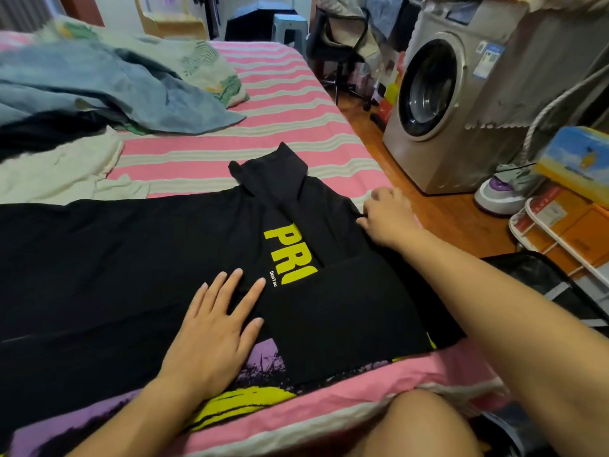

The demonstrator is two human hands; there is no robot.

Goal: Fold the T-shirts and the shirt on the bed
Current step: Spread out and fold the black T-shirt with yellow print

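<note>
the black cotton t-shirt with yellow lettering (164, 258) lies spread across the pink striped bed (263, 94), one side folded in. the left hand (211, 328) presses flat on it, fingers straight; the right hand (385, 216) pinches its far edge. light, limp, creasing cloth: best taken at hems and seams, then smoothed.

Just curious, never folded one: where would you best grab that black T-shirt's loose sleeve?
Probably pinch the sleeve at its free cuff edge, coming from the far side: it lies flat, pointing away. The left hand presses the black T-shirt flat.
</note>
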